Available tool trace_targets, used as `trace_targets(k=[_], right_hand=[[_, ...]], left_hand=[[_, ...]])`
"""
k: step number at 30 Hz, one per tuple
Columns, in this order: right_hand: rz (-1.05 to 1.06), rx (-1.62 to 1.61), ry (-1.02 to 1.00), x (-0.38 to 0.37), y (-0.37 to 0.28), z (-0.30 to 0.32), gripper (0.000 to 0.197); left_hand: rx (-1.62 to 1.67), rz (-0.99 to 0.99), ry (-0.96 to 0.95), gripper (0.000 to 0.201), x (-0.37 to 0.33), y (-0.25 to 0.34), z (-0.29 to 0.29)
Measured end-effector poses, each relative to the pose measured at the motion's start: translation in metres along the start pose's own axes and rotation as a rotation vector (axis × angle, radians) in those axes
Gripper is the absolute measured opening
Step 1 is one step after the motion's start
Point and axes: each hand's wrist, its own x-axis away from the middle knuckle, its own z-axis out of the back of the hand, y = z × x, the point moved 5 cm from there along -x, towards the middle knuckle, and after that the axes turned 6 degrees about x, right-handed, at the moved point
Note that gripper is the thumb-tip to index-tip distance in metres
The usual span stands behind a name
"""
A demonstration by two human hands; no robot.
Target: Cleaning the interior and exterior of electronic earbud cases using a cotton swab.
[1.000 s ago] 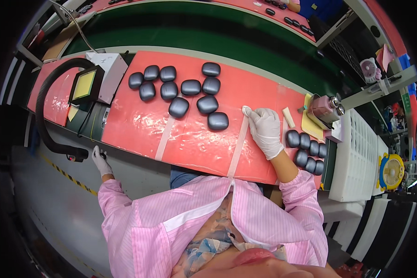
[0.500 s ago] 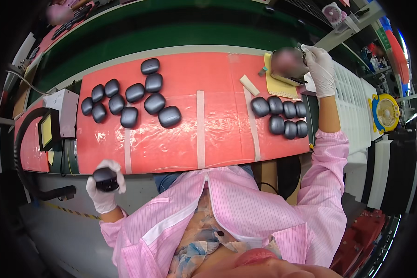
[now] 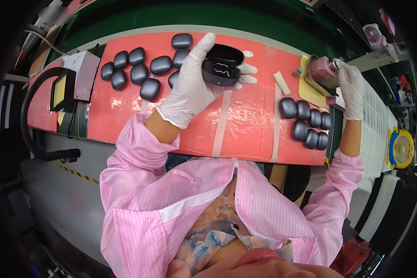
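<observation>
Raised over the middle of the table, my left hand [image 3: 194, 83], white-gloved, grips a dark earbud charging case [image 3: 222, 69]. Its lid is up, the inside shows, and a small green light glows on its front. My right hand [image 3: 351, 88], gloved too, is at the far right with its fingers closed round the silvery top of a pinkish metallic bottle [image 3: 320, 76]. That bottle lies in a small tray on a yellow pad [image 3: 309, 92]. Several closed dark grey cases [image 3: 150, 88] lie left of centre, some partly hidden by my left hand. More closed cases [image 3: 300, 130] sit near the right edge.
A red mat [image 3: 199, 139] covers the table. A pale strip [image 3: 281, 83] and a small green piece [image 3: 297, 72] lie near the pad. On the left stand a white box [image 3: 82, 69] and a black bent hose [image 3: 24, 111]. A yellow fan [image 3: 401, 148] is far right.
My left hand has come up from the near left edge to above the mat, and the case in it now shows open with its light on. My right hand stays by the bottle. The view has shifted.
</observation>
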Motion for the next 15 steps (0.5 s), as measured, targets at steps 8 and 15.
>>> trace_targets(k=[8, 15], right_hand=[[0.633, -0.583, 0.213, 0.061, -0.234, 0.009, 0.035], [0.547, -0.638, 0.269, 0.053, -0.236, -0.022, 0.035]], left_hand=[[0.146, -0.055, 0.197, 0.062, -0.002, -0.012, 0.021], [0.272, 0.049, 0.080, 0.060, -0.002, -0.012, 0.046]])
